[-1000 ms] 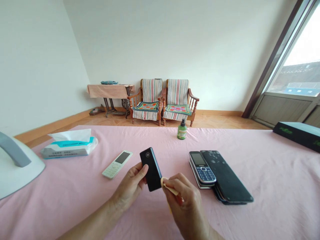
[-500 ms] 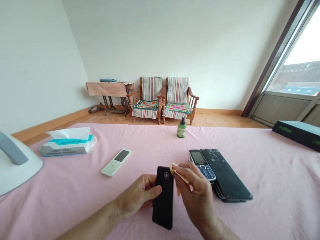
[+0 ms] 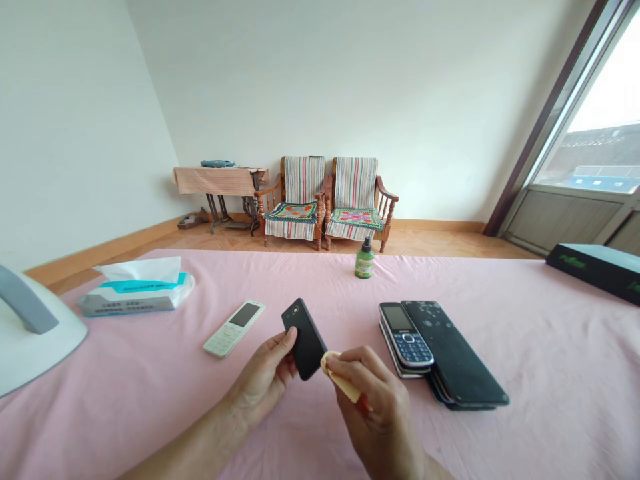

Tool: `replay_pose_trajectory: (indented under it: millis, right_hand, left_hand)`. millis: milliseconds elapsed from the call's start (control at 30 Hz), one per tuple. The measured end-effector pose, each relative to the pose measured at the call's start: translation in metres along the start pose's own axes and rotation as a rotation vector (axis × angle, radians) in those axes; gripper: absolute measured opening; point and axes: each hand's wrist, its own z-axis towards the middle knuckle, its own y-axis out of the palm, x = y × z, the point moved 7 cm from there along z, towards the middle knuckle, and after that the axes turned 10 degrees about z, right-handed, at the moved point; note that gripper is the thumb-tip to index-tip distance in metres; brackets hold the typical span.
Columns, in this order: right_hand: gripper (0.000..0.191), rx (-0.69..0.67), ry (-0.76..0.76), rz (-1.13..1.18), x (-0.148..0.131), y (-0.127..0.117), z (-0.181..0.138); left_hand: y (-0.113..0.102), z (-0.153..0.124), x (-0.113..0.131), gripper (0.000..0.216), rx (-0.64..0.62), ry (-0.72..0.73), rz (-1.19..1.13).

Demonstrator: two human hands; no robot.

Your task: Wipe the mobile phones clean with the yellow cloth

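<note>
- We see a bright, daylit room. Light pours in from the window (image 3: 607, 93) on the right, whose upper panes burn out to white.
- The pink tablecloth (image 3: 500, 313) is evenly lit, and the left hand (image 3: 263, 380) and right hand (image 3: 380, 407) throw only soft, faint shadows on it.
- The black phone (image 3: 304, 337) in the left hand carries a dull sheen. The yellow cloth (image 3: 340, 381) pinched in the right looks crisp.
- We notice wide-angle bending: the window frame (image 3: 545, 113) leans steeply, and the white object (image 3: 30, 347) at the left edge is stretched.
- The far striped armchairs (image 3: 300, 193) are sharp.
</note>
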Motion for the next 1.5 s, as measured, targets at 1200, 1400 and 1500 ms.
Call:
replay_pose_trajectory:
  millis: [1200,1400,1500]
  right_hand:
    - [0.029,-0.064,-0.138,-0.257,-0.009,0.005,-0.003]
    - [0.028,-0.130,-0.195,-0.260,-0.013,0.010,-0.005]
    - [0.027,-0.100,-0.183,-0.269,-0.012,0.008,-0.005]
  left_hand:
    - [0.007,-0.012,-0.011,0.028,0.064,-0.077,-0.040]
    - [0.009,-0.013,-0.012,0.029,0.031,-0.074,-0.011]
    - [0.009,-0.013,-0.010,0.030,0.036,-0.068,-0.004]
